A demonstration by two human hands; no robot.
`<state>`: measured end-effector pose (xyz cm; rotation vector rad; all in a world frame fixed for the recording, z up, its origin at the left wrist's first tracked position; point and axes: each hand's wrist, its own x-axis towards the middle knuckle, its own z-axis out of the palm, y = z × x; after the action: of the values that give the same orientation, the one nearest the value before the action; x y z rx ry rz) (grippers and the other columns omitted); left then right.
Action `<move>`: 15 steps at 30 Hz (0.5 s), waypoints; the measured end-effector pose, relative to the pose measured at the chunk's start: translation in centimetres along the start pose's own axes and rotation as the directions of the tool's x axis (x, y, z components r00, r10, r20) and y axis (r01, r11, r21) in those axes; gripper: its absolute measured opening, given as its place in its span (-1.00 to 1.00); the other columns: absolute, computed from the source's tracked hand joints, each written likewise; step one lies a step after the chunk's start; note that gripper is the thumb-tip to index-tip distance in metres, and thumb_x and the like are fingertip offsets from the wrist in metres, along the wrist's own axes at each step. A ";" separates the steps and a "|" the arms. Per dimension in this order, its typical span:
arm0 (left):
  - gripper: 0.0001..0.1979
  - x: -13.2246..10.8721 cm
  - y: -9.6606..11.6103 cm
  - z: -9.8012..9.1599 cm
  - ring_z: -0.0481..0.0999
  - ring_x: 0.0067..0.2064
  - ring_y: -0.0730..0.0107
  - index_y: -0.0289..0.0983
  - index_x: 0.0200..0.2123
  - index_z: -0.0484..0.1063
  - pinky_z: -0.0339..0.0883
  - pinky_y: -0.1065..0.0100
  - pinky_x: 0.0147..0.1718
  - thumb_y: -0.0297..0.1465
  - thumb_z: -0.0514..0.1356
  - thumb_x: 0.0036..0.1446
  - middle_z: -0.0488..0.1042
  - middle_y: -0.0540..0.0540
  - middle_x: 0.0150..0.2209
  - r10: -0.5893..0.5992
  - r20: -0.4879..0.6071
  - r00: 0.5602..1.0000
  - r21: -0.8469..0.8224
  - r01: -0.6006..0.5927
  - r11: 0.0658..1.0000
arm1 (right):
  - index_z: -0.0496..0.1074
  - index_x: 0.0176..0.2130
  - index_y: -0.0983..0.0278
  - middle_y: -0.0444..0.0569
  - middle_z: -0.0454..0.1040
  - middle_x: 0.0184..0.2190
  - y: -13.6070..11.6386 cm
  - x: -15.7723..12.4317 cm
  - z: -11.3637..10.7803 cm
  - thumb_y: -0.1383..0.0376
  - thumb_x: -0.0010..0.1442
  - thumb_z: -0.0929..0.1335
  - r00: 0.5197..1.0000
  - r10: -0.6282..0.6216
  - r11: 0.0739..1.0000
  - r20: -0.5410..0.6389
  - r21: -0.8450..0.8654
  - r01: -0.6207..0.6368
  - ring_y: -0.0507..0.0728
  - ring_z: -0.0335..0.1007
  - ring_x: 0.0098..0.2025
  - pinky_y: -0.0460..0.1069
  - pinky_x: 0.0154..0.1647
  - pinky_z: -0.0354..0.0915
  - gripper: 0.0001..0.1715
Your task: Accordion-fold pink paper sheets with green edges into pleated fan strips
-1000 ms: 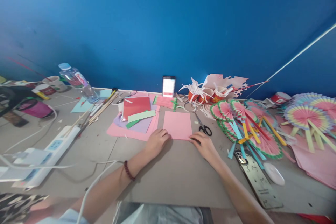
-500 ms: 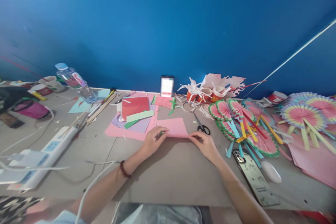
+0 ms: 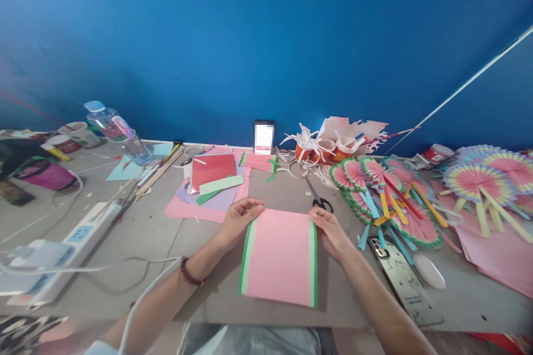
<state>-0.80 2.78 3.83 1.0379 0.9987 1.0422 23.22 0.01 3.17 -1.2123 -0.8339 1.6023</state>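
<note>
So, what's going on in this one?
The left hand and right hand are holding a rectangular pink paper sheet with green side borders, each with a grip on one of its far corners. It is spread open, unpleated. Just beyond the right hand, the black-handled metal scissors lie unused on the grey tabletop. Pleated pink paper fans with green rims are piled off to the right.

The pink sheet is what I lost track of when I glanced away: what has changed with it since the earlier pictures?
The pink sheet has come toward the person, from flat on the table; green-striped side edges now show. The left hand and right hand now pinch its far corners. The scissors and bottle stayed put.
</note>
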 end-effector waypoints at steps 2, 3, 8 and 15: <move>-0.63 0.2 -0.1 -0.2 0.35 -0.52 0.53 -0.32 -0.34 0.47 0.19 0.49 -0.53 -0.14 0.32 -0.12 0.45 -0.01 -0.50 0.009 -0.026 1.000 0.061 -0.008 0.998 | 0.33 -0.50 0.28 -0.22 0.31 -0.64 0.1 0.2 0.1 0.02 -0.22 0.50 1.000 -0.004 1.000 -0.002 0.007 0.004 -0.05 0.18 -0.62 -0.14 -0.59 0.10 -0.53; -0.64 0.3 -0.3 -0.3 0.34 -0.53 0.54 -0.32 -0.35 0.48 0.18 0.50 -0.54 -0.14 0.31 -0.11 0.46 -0.01 -0.50 0.020 -0.044 0.999 0.113 -0.015 0.993 | 0.35 -0.49 0.29 -0.21 0.34 -0.63 0.2 0.4 0.1 0.01 -0.21 0.50 1.000 -0.005 1.000 -0.002 -0.005 0.005 -0.05 0.21 -0.61 -0.13 -0.58 0.12 -0.54; -0.68 1.0 -1.2 -0.6 0.41 -0.45 0.46 -0.31 -0.38 0.51 0.26 0.45 -0.46 -0.16 0.28 -0.09 0.52 -0.07 -0.38 0.114 -0.074 0.991 0.293 -0.088 0.952 | 0.42 -0.46 0.32 -0.16 0.42 -0.61 0.6 1.0 -0.3 -0.03 -0.11 0.45 0.999 0.016 0.984 -0.036 -0.175 -0.022 -0.04 0.26 -0.61 -0.12 -0.57 0.17 -0.54; -0.66 1.3 -1.8 -0.6 0.47 -0.41 0.38 -0.31 -0.35 0.52 0.30 0.41 -0.43 -0.15 0.29 -0.12 0.55 -0.09 -0.39 0.042 -0.041 0.998 0.246 -0.031 0.969 | 0.46 -0.48 0.35 -0.11 0.45 -0.60 0.6 1.2 -0.7 -0.05 -0.10 0.42 0.998 0.019 0.954 -0.052 -0.299 -0.033 -0.02 0.30 -0.62 -0.12 -0.58 0.22 -0.51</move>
<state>-0.83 3.81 1.79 1.2427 1.1709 0.9925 23.59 0.87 2.05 -1.4738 -1.0614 1.4971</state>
